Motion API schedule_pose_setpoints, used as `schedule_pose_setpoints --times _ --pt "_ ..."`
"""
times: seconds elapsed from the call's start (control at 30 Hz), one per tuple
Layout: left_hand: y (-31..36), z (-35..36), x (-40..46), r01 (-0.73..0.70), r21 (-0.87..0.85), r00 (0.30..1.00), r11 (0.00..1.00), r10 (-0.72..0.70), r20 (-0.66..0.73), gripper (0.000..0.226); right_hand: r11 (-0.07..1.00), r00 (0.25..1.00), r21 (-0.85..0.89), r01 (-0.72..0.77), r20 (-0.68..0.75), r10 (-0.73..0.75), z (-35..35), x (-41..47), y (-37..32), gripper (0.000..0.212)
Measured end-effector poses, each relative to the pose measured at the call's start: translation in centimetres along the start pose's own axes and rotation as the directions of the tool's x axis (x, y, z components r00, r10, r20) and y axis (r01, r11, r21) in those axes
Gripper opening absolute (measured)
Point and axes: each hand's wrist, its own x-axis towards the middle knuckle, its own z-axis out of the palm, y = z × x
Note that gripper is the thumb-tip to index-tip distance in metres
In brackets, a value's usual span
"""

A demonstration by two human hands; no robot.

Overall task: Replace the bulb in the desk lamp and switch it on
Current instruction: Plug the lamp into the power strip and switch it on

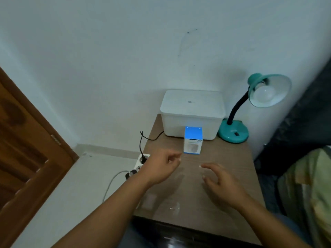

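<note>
A teal desk lamp [233, 132] with a black bendy neck stands at the far right corner of the small wooden table [229, 158]. A white bulb [264, 94] sits in its shade and is unlit. A blue and white bulb box [193, 143] stands upright mid-table, in front of a white lidded box. My left hand [162, 167] hovers just left of the bulb box, fingers loosely curled, holding nothing. My right hand [219, 181] hovers over the table nearer to me, fingers spread, holding nothing.
A white plastic lidded box [192, 113] stands against the wall behind the bulb box. A black cord [143, 140] runs off the table's left edge to a white power strip [140, 162] on the floor. A wooden door [23, 149] is at left, bedding [308, 185] at right.
</note>
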Motion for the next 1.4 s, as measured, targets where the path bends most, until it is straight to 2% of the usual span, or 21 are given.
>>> schedule_pose_setpoints --times 0.17,0.3,0.4,0.57,0.77,0.93,1.27,1.4 --pt "1.9 6.7 3.0 0.003 0.017 0.984 1.0 -0.006 0.177 0.039 0.991 0.986 0.044 -0.127 -0.106 0.131 -1.9 -1.9 5.2 0.037" --pt "2.8 10.6 6.0 0.005 0.056 0.962 0.998 -0.02 0.273 0.047 0.975 0.965 0.01 -0.224 -0.139 0.223 -3.1 -1.7 9.2 0.045" --pt "3.4 12.8 8.2 0.016 0.06 0.961 0.998 -0.032 0.276 0.052 0.961 0.948 0.003 -0.277 -0.162 0.274 -4.0 -0.3 11.6 0.049" --pt "3.9 15.8 12.2 -0.112 0.163 0.979 0.98 0.081 0.185 0.058 0.953 0.931 0.019 -0.304 -0.207 0.301 -4.7 3.1 13.8 0.052" --pt "4.4 18.3 17.0 -0.27 0.245 0.961 0.931 0.245 0.127 0.07 0.966 0.943 -0.075 -0.249 -0.245 0.224 -5.5 7.5 15.8 0.056" --pt "3.7 20.4 19.6 -0.324 0.293 0.946 0.9 0.314 0.081 0.071 0.982 0.943 -0.097 -0.163 -0.307 0.126 -5.5 9.9 17.9 0.054" --pt "2.1 21.5 20.2 -0.307 0.382 0.95 0.872 0.307 0.064 0.079 0.964 0.967 -0.239 -0.119 -0.246 0.058 -5.1 11.4 18.6 0.065" --pt "2.1 21.6 20.2 -0.289 0.388 0.956 0.875 0.288 0.062 0.082 0.969 0.977 -0.241 -0.062 -0.211 0.01 -5.1 11.6 18.5 0.064"
